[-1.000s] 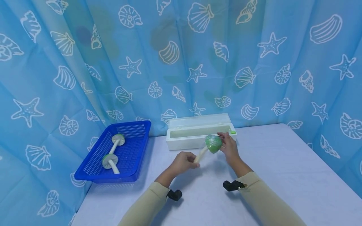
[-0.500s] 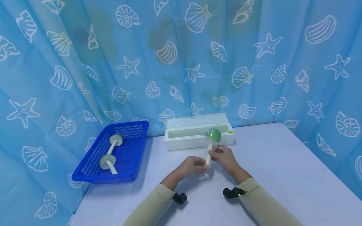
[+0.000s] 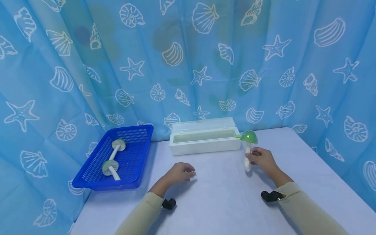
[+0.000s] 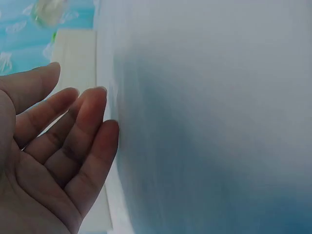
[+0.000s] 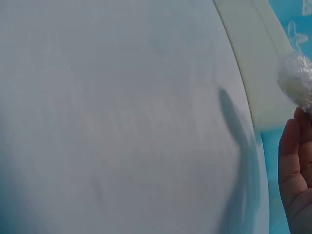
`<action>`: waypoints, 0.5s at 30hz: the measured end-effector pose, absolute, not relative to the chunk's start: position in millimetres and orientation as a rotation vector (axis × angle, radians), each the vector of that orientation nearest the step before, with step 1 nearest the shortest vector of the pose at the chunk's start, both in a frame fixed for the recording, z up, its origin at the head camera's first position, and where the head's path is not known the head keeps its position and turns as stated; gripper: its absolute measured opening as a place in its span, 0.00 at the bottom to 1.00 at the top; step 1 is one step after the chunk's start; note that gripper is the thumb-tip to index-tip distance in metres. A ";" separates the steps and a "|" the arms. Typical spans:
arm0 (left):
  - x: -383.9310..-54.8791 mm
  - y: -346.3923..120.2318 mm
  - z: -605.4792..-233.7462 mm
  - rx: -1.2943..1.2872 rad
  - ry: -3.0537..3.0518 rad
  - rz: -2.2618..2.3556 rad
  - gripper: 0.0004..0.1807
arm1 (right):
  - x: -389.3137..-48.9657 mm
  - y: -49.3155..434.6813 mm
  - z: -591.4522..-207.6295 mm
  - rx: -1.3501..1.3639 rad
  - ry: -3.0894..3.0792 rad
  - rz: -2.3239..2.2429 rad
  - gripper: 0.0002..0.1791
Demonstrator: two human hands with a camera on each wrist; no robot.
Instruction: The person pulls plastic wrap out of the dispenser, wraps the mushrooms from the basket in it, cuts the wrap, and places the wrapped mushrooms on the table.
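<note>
A mushroom (image 3: 249,137) with a shiny green cap and a pale stem stands upright off the table, cap up, right of the white box. My right hand (image 3: 263,160) pinches it by the stem, which looks wrapped in clear plastic. In the right wrist view, the wrapped stem end (image 5: 294,80) shows at the right edge above my fingers (image 5: 291,146); the cap is out of frame. My left hand (image 3: 178,173) hovers over the table in front of the box, fingers loosely bent, holding nothing. The left wrist view shows its bare palm (image 4: 44,195).
A long white box (image 3: 205,147) with its lid (image 3: 205,124) raised stands at the back of the table. On the left, a blue basket (image 3: 136,182) holds two mushrooms lying on their sides (image 3: 118,145). A blue shell-print curtain (image 3: 188,81) hangs behind.
The mushroom went from tilted between both hands to upright in my right hand, which carried it rightward. My left hand let go of the stem and moved left.
</note>
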State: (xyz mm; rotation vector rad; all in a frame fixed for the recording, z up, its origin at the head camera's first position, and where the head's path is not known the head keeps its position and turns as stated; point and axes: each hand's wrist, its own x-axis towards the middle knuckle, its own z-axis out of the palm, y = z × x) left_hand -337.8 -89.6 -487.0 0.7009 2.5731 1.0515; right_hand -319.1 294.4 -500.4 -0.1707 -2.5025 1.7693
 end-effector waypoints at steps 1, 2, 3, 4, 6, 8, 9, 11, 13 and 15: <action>-338.3 -95.1 -487.9 0.698 2.585 1.054 0.13 | -317.9 302.3 -499.0 -0.196 -2.525 1.735 0.33; -338.7 -100.3 -488.6 0.691 2.594 1.059 0.13 | -316.0 310.3 -497.1 -0.214 -2.546 1.702 0.34; -339.0 -105.2 -489.5 0.689 2.603 1.067 0.12 | -314.2 318.7 -496.1 -0.229 -2.558 1.678 0.35; -339.3 -109.9 -490.6 0.686 2.610 1.077 0.12 | -312.0 327.2 -494.9 -0.244 -2.578 1.642 0.35; -339.5 -118.1 -492.4 0.681 2.613 1.101 0.11 | -307.2 344.6 -493.2 -0.271 -2.612 1.578 0.36; -339.6 -124.5 -493.3 0.671 2.615 1.119 0.11 | -302.6 363.2 -492.9 -0.302 -2.647 1.507 0.37; -339.7 -127.2 -493.7 0.666 2.615 1.129 0.11 | -300.4 372.6 -493.0 -0.322 -2.665 1.471 0.37; -340.1 -131.5 -493.9 0.653 2.623 1.135 0.11 | -296.5 391.6 -493.0 -0.373 -2.711 1.376 0.37; -340.8 -135.1 -494.1 0.635 2.634 1.137 0.11 | -292.9 410.1 -494.0 -0.436 -2.753 1.273 0.37; -341.0 -138.1 -494.3 0.622 2.641 1.136 0.10 | -289.8 427.7 -494.6 -0.495 -2.796 1.174 0.35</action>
